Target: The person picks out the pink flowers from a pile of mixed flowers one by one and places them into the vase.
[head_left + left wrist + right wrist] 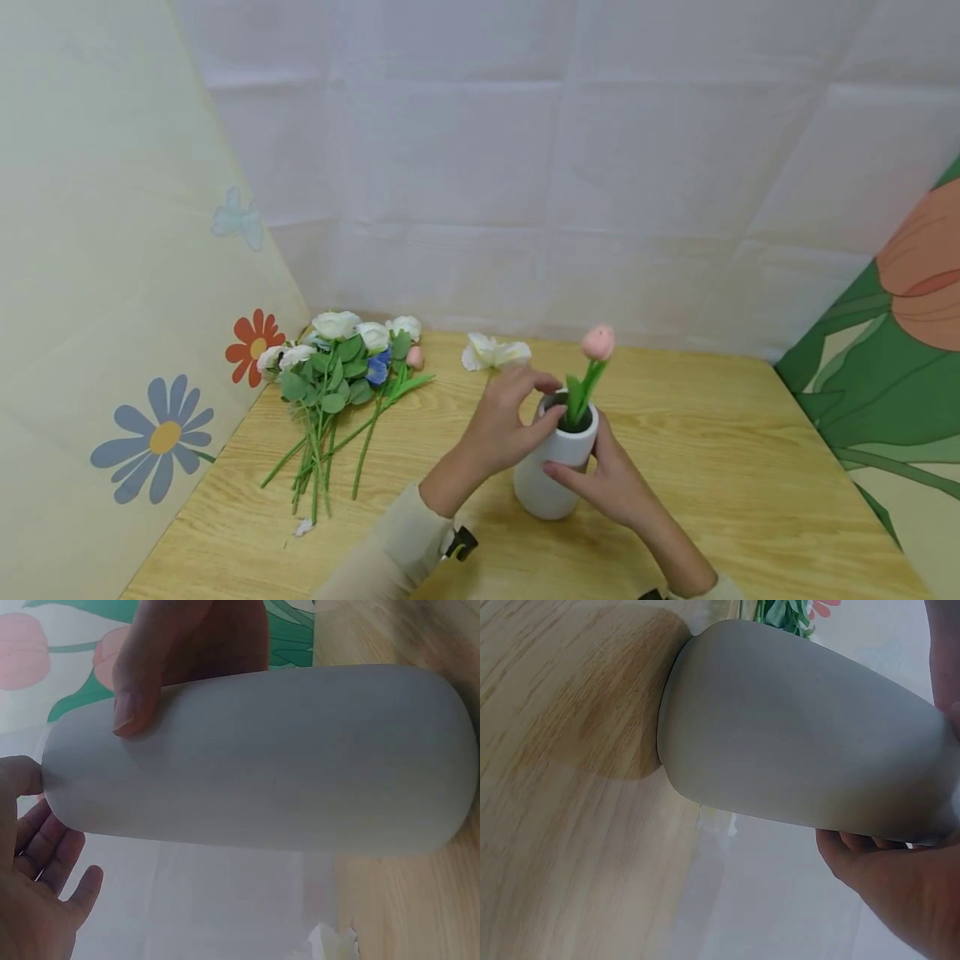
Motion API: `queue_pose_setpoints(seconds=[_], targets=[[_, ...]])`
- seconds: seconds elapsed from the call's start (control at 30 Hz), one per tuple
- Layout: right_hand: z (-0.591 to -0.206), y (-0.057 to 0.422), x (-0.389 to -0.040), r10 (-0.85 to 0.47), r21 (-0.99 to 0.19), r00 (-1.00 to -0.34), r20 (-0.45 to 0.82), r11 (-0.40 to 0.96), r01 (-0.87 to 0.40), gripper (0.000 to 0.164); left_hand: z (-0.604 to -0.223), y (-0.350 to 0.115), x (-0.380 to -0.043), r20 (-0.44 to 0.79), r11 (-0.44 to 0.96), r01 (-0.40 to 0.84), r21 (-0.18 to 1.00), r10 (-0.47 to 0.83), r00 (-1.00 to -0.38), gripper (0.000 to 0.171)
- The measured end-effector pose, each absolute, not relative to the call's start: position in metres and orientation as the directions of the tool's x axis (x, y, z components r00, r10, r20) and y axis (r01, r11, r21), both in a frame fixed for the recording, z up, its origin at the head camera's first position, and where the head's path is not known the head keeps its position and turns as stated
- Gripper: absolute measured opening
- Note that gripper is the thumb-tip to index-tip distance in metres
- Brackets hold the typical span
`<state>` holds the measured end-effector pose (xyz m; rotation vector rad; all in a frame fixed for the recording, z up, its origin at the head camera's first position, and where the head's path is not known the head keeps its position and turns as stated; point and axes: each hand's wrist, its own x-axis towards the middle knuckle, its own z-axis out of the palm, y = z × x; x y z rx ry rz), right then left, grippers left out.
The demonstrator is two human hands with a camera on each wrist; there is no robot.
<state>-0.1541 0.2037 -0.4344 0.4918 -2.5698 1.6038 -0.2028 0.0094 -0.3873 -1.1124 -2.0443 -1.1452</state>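
A white vase (547,483) stands on the wooden table with its mouth up. From it rises one pink tulip (597,343) with green leaves; its lower stem is hidden inside. My right hand (611,479) grips the vase's upper side, thumb across the front and fingers behind, as the left wrist view shows the thumb (135,712) on the smooth wall. At the left of the rim is my left hand (498,425), its index finger and thumb spread apart over the mouth beside the tulip's leaves. Its other fingers (56,851) are loosely bent beside the vase top.
On the table's left lies a bunch of artificial flowers (337,367): white blooms, a blue one and a pink tulip bud, stems toward me. A white flower (495,352) lies behind the vase near the back cloth (450,167). A small white scrap (303,527) lies near the stems.
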Motion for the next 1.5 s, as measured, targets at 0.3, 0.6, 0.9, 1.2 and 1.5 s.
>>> queue_pose_setpoints(seconds=[0.3, 0.6, 0.9, 1.2, 1.5], targets=[[-0.432, 0.203, -0.153, -0.214, -0.861, -0.955, 0.206, 0.423, -0.281, 0.091, -0.395, 0.003, -0.203, 0.712, 0.315, 0.814, 0.489, 0.394, -0.58, 0.022], [-0.432, 0.203, -0.152, -0.213, -0.841, -0.949, 0.233, 0.445, -0.306, 0.09, -0.396, -0.003, -0.203, 0.701, 0.335, 0.791, 0.512, 0.369, -0.611, 0.021], [-0.433, 0.203, -0.152, -0.219, -0.835, -0.942, 0.256, 0.442, -0.329, 0.089, -0.401, -0.008, -0.204, 0.64, 0.357, 0.741, 0.569, 0.373, -0.672, 0.03], [-0.432, 0.202, -0.152, -0.204, -0.843, -0.952, 0.23, 0.446, -0.299, 0.09, -0.408, -0.017, -0.205, 0.589, 0.402, 0.7, 0.59, 0.379, -0.714, 0.031], [-0.43, 0.201, -0.152, -0.187, -0.861, -0.969, 0.162, 0.453, -0.231, 0.092, -0.413, -0.03, -0.204, 0.554, 0.442, 0.664, 0.603, 0.366, -0.747, 0.031]])
